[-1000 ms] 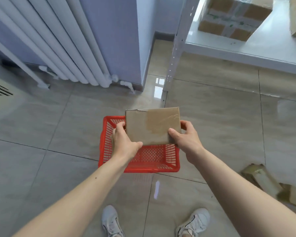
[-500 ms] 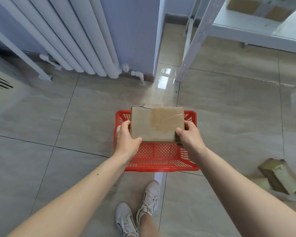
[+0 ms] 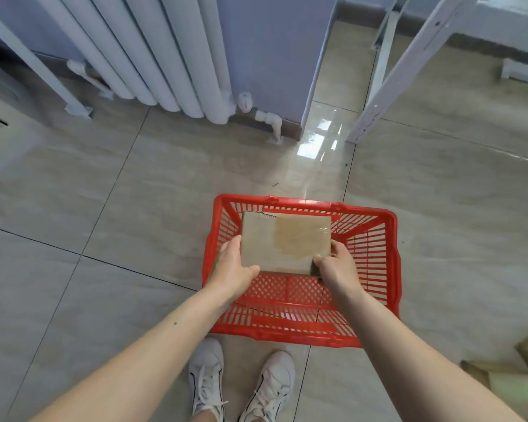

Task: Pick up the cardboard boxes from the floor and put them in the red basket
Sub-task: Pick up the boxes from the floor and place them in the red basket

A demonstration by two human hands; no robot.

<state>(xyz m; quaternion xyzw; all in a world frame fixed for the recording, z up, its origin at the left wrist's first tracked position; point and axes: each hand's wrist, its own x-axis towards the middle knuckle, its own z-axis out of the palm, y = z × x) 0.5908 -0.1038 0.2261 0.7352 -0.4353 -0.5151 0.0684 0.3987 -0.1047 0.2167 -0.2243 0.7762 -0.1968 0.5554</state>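
Head view: left hand (image 3: 232, 266) and right hand (image 3: 336, 266) clasp one cardboard box (image 3: 285, 243) over one red basket (image 3: 390, 257).

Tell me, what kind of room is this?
Probably a storeroom or utility room indoors. There is a shiny tiled floor, a white radiator on a bluish wall, and the leg of a white metal shelf rack. A red basket sits on the floor for cardboard boxes.

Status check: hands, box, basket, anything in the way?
Left hand and right hand grip cardboard box, level above red basket. Basket bottom looks bare. More boxes on floor, right.
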